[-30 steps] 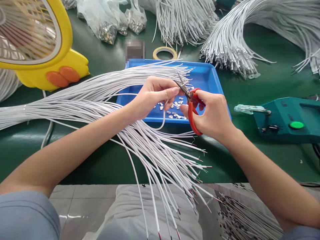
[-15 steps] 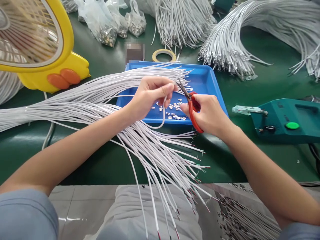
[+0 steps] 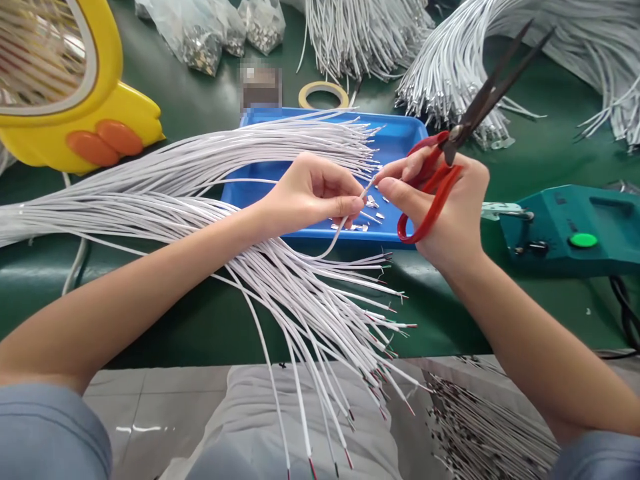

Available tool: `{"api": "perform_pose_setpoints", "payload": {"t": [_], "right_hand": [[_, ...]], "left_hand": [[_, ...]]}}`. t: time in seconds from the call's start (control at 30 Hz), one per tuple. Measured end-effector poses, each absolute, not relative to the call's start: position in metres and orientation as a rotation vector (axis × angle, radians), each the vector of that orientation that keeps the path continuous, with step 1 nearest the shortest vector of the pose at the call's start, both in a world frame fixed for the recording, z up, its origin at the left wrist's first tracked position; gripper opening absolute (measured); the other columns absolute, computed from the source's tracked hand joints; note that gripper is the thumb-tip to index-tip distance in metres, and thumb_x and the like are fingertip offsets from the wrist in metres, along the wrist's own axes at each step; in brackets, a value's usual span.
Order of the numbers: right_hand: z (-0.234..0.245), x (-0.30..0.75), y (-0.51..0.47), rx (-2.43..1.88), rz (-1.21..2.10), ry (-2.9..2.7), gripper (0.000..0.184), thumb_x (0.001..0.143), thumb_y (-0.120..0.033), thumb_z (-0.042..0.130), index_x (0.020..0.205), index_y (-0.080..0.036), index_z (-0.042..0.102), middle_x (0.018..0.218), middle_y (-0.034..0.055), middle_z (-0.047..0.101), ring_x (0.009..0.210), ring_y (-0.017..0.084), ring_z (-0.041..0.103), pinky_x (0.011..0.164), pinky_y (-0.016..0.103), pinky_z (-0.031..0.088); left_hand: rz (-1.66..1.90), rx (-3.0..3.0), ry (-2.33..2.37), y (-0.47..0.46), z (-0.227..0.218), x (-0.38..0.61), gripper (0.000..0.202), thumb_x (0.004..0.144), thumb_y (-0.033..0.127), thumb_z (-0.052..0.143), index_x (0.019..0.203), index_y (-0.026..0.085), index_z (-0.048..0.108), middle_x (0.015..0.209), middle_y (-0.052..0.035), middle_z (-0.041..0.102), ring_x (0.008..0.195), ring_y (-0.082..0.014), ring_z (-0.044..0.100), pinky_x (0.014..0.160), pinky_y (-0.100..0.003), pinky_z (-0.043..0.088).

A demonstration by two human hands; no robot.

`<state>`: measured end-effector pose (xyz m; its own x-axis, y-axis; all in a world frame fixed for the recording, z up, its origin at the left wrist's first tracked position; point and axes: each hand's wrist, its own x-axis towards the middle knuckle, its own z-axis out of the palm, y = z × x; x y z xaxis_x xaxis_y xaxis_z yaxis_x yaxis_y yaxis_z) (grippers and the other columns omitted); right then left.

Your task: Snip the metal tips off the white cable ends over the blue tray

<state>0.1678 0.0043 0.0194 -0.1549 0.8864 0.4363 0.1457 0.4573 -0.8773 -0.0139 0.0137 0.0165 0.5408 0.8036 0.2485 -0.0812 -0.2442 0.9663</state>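
Observation:
My left hand (image 3: pixel 320 193) pinches a white cable (image 3: pixel 336 241) near its end, above a blue tray (image 3: pixel 300 231). Red-handled scissors (image 3: pixel 434 190) hang on the fingers of my right hand (image 3: pixel 450 207), their open blades pointing up and away to the right. The thumb and forefinger of that hand reach to the tip of the same cable; whether they grip it is hard to tell. Small silvery pieces (image 3: pixel 371 201) lie in the tray. One bundle of white cables (image 3: pixel 260 148) rests across the tray, and another bundle (image 3: pixel 300 300) with stripped ends spreads under my left forearm.
A yellow fan (image 3: pixel 115 113) stands at the left. Bags of small metal parts (image 3: pixel 263 30), a tape roll (image 3: pixel 324 95) and more cable bundles (image 3: pixel 365 40) lie at the back. A green device (image 3: pixel 575 233) sits at the right, beyond the table's edge (image 3: pixel 200 361) are my legs.
The scissors have swung away from the cable end, blades now up over my right hand. My right fingertips have come to the cable tip. The view has shifted slightly.

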Motion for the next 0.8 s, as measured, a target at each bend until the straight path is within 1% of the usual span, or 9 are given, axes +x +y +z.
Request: {"api": "perform_pose_setpoints", "payload": {"t": [0.1,0.23,0.37,0.57,0.7,0.8], "right_hand": [[0.0212,0.1666,0.0021,-0.932,0.878,-1.633,0.02,0.072,-0.018,0.068,0.066,-0.021,0.049,0.072,-0.003,0.065,0.066,0.012,0.062,0.064,0.03,0.052],[0.0212,0.1663,0.0016,-0.911,0.911,-1.656,0.024,0.069,-0.016,0.069,0.064,-0.02,0.046,0.07,-0.0038,0.063,0.064,0.01,0.06,0.064,0.029,0.05],[0.0195,0.1666,0.0019,-0.853,0.899,-1.666,0.024,0.07,-0.012,0.068,0.064,-0.02,0.046,0.068,-0.0042,0.061,0.062,0.009,0.057,0.062,0.027,0.048],[0.0205,0.164,-0.0032,-0.94,0.862,-1.663,0.025,0.069,-0.01,0.068,0.064,-0.021,0.046,0.066,-0.0032,0.057,0.062,0.01,0.056,0.061,0.029,0.049],[0.0199,0.1623,-0.0052,-0.935,0.832,-1.658,0.024,0.069,-0.008,0.066,0.065,-0.021,0.046,0.067,-0.0035,0.057,0.062,0.01,0.055,0.061,0.029,0.049],[0.0193,0.1628,-0.0047,-0.888,0.845,-1.652,0.022,0.071,-0.01,0.066,0.065,-0.02,0.048,0.068,-0.0032,0.057,0.063,0.01,0.056,0.063,0.029,0.049]], "left_hand": [[0.903,1.624,0.638,0.0141,0.0165,-0.0134,0.017,0.069,0.022,0.075,0.069,0.008,0.065,0.058,-0.0037,0.063,0.052,-0.0088,0.058,0.051,-0.021,0.049],[0.901,1.616,0.678,0.014,0.0152,-0.0128,0.018,0.069,0.023,0.075,0.067,0.008,0.065,0.056,-0.0032,0.063,0.049,-0.008,0.056,0.048,-0.02,0.049],[0.934,1.61,0.697,0.0137,0.0143,-0.0114,0.016,0.067,0.02,0.076,0.065,0.009,0.065,0.055,-0.0026,0.062,0.048,-0.0083,0.056,0.048,-0.021,0.049],[0.958,1.629,0.7,0.0135,0.0123,-0.0094,0.014,0.065,0.017,0.076,0.063,0.009,0.064,0.055,-0.0019,0.063,0.049,-0.0088,0.058,0.049,-0.021,0.05],[1.022,1.614,0.736,0.0133,0.0113,-0.008,0.014,0.063,0.013,0.076,0.062,0.008,0.063,0.056,-0.0021,0.063,0.05,-0.0087,0.058,0.048,-0.021,0.05],[1.047,1.606,0.718,0.014,0.0124,-0.0082,0.012,0.065,0.011,0.075,0.062,0.009,0.063,0.056,-0.0009,0.061,0.049,-0.0074,0.057,0.048,-0.02,0.049]]}}
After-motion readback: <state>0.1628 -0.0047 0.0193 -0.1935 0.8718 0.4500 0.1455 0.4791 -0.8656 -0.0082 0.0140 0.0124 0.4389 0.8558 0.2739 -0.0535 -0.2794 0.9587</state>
